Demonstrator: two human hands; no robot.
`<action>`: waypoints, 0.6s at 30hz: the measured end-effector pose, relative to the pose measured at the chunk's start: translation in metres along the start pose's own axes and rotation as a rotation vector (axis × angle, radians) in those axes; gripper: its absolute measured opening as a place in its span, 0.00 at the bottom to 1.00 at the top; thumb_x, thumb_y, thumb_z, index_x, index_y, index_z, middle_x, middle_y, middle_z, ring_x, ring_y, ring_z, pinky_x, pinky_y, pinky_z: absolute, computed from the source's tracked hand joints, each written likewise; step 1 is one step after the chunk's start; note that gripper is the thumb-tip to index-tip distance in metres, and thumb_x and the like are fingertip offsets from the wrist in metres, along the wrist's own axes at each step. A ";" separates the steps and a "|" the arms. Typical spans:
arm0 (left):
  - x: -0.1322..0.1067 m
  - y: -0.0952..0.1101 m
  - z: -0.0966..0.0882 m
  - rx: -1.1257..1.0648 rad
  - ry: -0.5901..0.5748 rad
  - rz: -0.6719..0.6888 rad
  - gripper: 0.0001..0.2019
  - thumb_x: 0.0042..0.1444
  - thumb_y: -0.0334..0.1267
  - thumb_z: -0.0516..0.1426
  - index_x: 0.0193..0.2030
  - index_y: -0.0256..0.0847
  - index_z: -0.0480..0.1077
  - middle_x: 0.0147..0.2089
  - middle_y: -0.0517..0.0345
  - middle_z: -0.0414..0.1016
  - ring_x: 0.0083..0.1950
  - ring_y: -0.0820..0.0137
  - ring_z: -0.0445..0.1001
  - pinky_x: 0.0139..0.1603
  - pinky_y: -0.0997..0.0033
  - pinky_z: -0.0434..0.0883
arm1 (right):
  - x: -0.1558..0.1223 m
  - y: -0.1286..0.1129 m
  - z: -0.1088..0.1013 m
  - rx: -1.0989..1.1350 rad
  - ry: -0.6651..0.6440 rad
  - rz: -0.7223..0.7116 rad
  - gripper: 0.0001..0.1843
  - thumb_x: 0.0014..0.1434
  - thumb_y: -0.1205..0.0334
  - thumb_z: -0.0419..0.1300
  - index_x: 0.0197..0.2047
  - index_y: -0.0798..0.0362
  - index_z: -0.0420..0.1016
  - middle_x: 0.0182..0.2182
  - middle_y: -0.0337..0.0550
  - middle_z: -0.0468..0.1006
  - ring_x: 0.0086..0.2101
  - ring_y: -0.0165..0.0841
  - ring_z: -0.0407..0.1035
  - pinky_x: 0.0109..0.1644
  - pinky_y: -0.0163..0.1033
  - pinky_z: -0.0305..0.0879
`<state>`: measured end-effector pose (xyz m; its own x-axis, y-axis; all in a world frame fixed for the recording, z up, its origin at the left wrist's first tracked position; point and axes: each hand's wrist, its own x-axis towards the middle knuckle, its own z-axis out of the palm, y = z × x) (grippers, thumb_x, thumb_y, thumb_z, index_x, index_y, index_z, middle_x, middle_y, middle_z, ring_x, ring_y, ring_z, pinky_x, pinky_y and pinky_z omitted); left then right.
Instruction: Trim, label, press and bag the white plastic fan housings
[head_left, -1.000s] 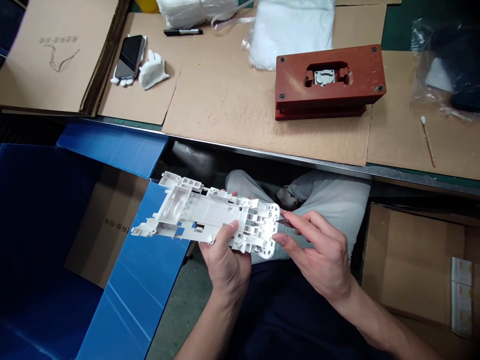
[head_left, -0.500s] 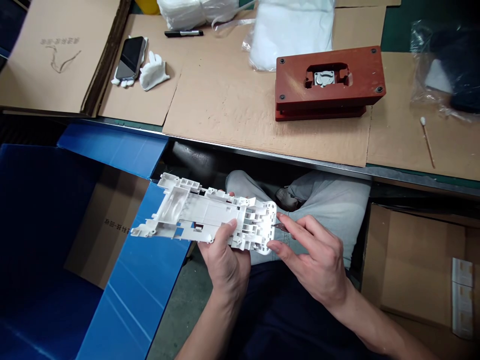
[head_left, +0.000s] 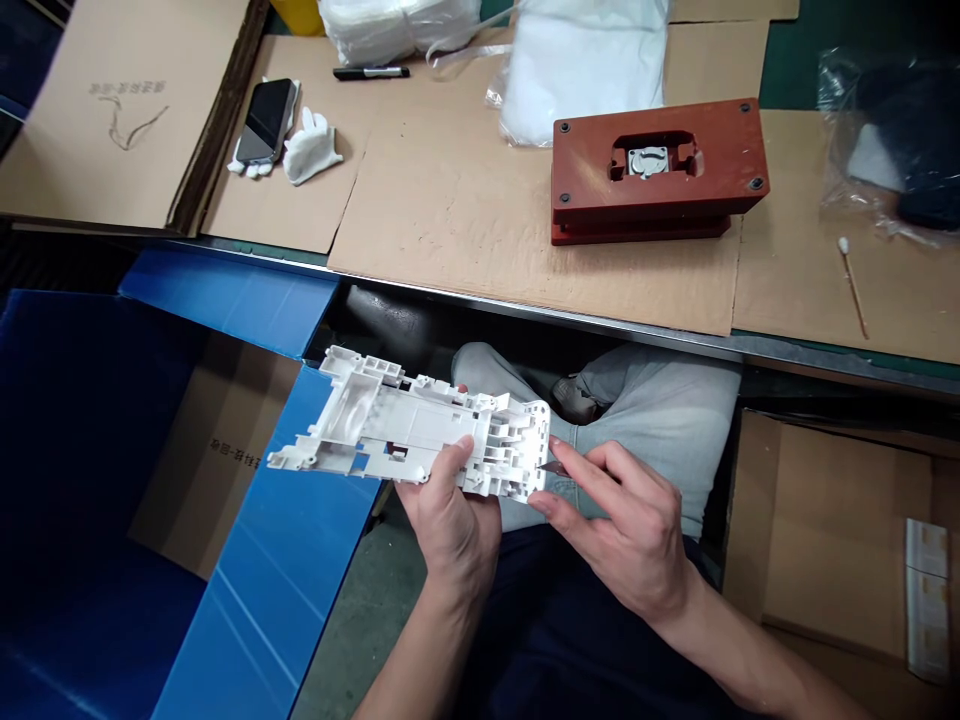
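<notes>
A white molded plastic frame (head_left: 420, 425) with ribs, slots and cut-outs is held over my lap. My left hand (head_left: 454, 510) grips its lower long edge, thumb on top and the other fingers underneath, mostly hidden. At the frame's right end, my right hand (head_left: 626, 525) holds a small dark pointed blade (head_left: 553, 467), its tip against the end rim. The rest of the blade's tool is hidden in the hand. My right thumb lies by the frame's lower right corner and the index finger is near the end edge.
A red fixture block (head_left: 660, 170) with a metal piece in its recess stands on the cardboard-covered table. Also there are a phone (head_left: 268, 120), white gloves (head_left: 311, 148), a marker (head_left: 371, 73), bagged white material (head_left: 585, 65) and a cotton swab (head_left: 853, 288). Left is a blue bin (head_left: 277, 550); right, a cardboard box (head_left: 832, 540).
The blade tip has shifted slightly down along the frame's right end, and my right hand has moved a little with it. My left hand keeps its hold on the frame.
</notes>
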<state>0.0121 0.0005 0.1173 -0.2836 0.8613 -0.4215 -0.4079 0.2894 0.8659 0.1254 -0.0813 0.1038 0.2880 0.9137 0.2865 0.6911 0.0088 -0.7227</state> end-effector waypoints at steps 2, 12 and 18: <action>0.002 -0.001 -0.001 0.002 -0.009 0.018 0.37 0.50 0.21 0.61 0.66 0.53 0.65 0.64 0.55 0.73 0.68 0.52 0.67 0.63 0.50 0.73 | -0.003 -0.001 0.001 0.009 -0.006 -0.037 0.21 0.59 0.53 0.68 0.50 0.60 0.82 0.28 0.44 0.72 0.27 0.30 0.67 0.31 0.36 0.65; 0.027 -0.001 -0.011 0.044 -0.080 0.204 0.38 0.49 0.20 0.61 0.66 0.54 0.65 0.64 0.58 0.73 0.70 0.53 0.65 0.67 0.52 0.69 | -0.008 0.038 -0.007 0.018 -0.128 0.134 0.14 0.66 0.54 0.62 0.33 0.54 0.78 0.25 0.37 0.74 0.23 0.25 0.65 0.28 0.34 0.58; 0.031 0.003 -0.016 0.012 -0.136 0.127 0.38 0.49 0.20 0.61 0.66 0.50 0.66 0.62 0.52 0.76 0.69 0.51 0.66 0.64 0.47 0.71 | -0.014 0.057 -0.008 -0.211 -0.268 0.177 0.25 0.59 0.37 0.63 0.31 0.53 0.74 0.27 0.37 0.75 0.26 0.29 0.69 0.31 0.36 0.59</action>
<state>-0.0123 0.0210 0.1030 -0.2116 0.9396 -0.2689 -0.3654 0.1791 0.9134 0.1662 -0.0971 0.0640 0.2508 0.9677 -0.0259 0.7755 -0.2169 -0.5929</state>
